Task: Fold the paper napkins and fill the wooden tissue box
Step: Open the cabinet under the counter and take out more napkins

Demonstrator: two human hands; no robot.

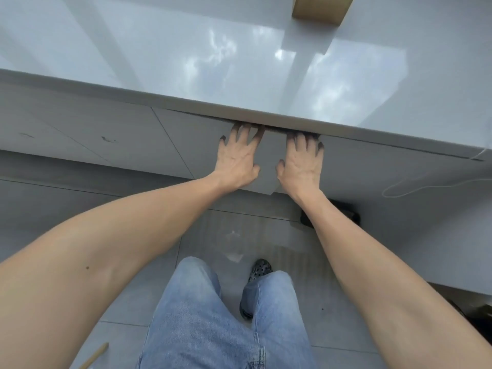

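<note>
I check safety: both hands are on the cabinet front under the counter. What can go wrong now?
1. Fingertips of the left hand and right hand sit under the counter edge; they might get pinched.
2. The white cable on the right may snag.

I see only part of the wooden box [318,9], a pale tan block cut off by the top edge, standing far back on the glossy white counter [186,62].

Glossy, mirror-smooth countertop [239,62]; matt cabinet fronts [106,134]; faded denim jeans [202,315]
</note>
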